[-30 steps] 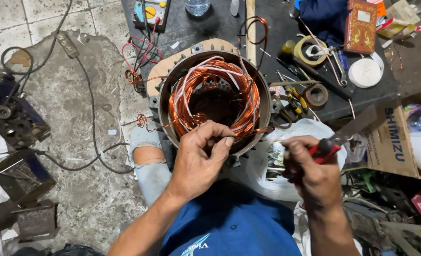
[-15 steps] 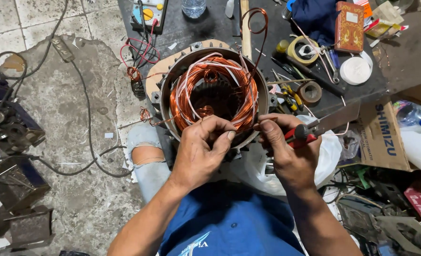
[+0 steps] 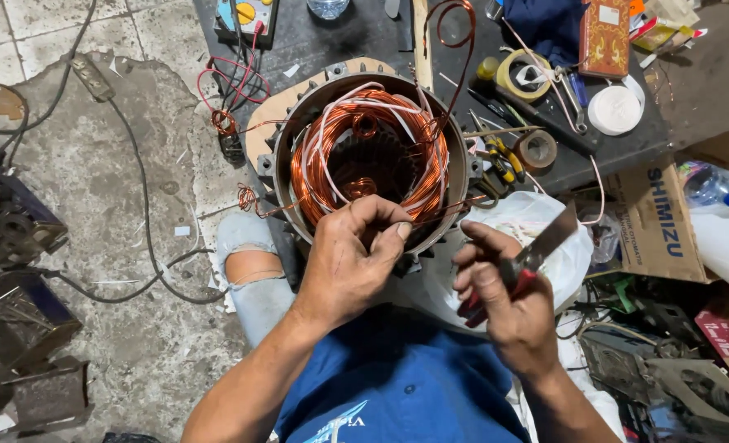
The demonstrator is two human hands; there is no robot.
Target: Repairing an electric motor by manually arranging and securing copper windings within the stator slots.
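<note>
A round grey motor stator (image 3: 292, 139) sits in front of me, packed with copper wire coils (image 3: 315, 176) and white sleeving. My left hand (image 3: 348, 258) rests on its near rim, fingers pinched on a thin copper wire end (image 3: 450, 207) that runs to the right. My right hand (image 3: 504, 299) is just right of the stator, closed on a red-handled knife (image 3: 537, 250) whose flat blade points up and right. A long copper wire loop (image 3: 454, 25) rises from the far side of the coils.
A dark workboard (image 3: 627, 148) behind holds tape rolls (image 3: 522, 75), pliers (image 3: 504, 160), a white lid (image 3: 614, 109) and a tester (image 3: 249, 15). A cardboard box (image 3: 655, 217) and clutter lie right. Cables (image 3: 134, 205) and metal parts (image 3: 11, 221) lie on the concrete floor at left.
My right hand has drawn back from the stator rim, down and to the right, with the knife. My left hand stays on the wire at the rim.
</note>
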